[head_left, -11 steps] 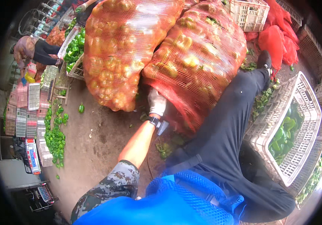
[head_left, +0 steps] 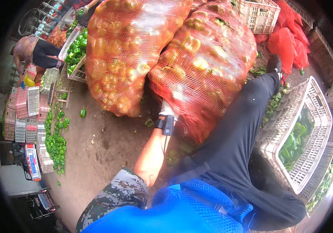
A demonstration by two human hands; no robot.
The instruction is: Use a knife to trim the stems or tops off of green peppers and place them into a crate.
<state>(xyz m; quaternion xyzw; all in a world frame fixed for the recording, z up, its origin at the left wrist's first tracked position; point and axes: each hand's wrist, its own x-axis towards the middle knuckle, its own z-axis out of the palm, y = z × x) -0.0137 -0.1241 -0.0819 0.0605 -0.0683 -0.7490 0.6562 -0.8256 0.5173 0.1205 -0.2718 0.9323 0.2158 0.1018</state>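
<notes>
My left hand [head_left: 168, 108], in a whitish glove, is at the lower left edge of a large red mesh sack [head_left: 203, 73] full of bell peppers. Its fingers are hidden by the mesh, so I cannot tell what they grip. A black device [head_left: 168, 125] on a strap sits at my left wrist, and a thin cord runs down from it. Close by on the left stands a second bulging mesh sack of bell peppers [head_left: 116, 62]. My right hand does not show.
On the right, a tilted white crate [head_left: 265, 149] holds green peppers. Loose green peppers [head_left: 56, 145] lie along the floor at left, near stacked crates [head_left: 33, 101]. A co-worker [head_left: 34, 52] bends over at far left. Red mesh bags [head_left: 287, 44] lie at back right.
My left hand has shifted slightly right and deeper behind the mesh, and the wrist has turned so that the black device faces up. The sack's lower edge has moved a little.
</notes>
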